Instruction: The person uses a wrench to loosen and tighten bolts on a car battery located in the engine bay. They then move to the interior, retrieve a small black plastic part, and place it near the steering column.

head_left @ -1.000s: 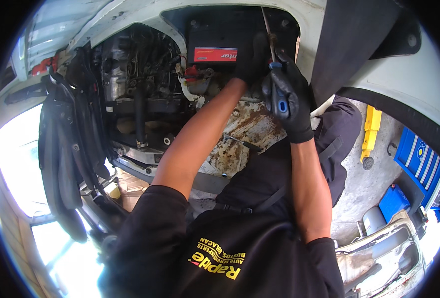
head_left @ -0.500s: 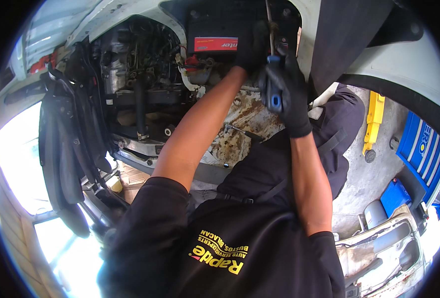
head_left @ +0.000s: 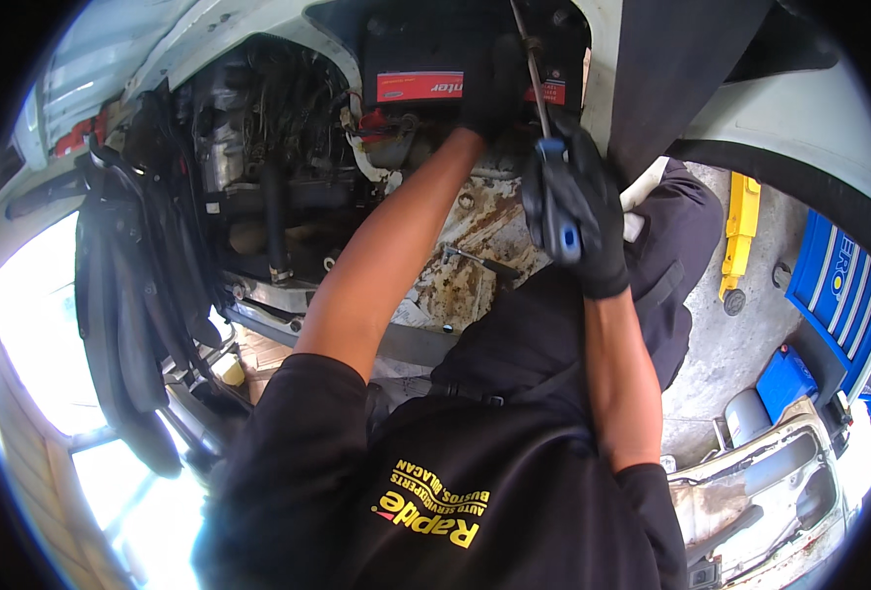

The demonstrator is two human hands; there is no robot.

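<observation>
My right hand [head_left: 598,211], in a black glove, is closed around the blue and black handle of a screwdriver [head_left: 554,187]. Its long metal shaft points away from me, toward the top edge of the head view. Beside the shaft, my black-gloved left hand [head_left: 494,93] reaches in front of a dark battery [head_left: 406,54] with a red label. Against that dark background its fingers do not show clearly, so I cannot tell what it touches. A thin tool with a dark handle [head_left: 499,267] lies on the rusty panel [head_left: 460,285] below my hands.
Engine parts [head_left: 278,147] fill the bay to the left, beside hanging black trim pieces [head_left: 125,285]. A white body panel [head_left: 789,118] curves along the right. Beyond it are a yellow jack-like part [head_left: 741,231], a blue tool cabinet [head_left: 834,295] and a worn panel [head_left: 770,492] on the floor.
My right hand has drawn back toward me and slightly right, bringing the screwdriver with it. The left hand stays in nearly the same place by the battery.
</observation>
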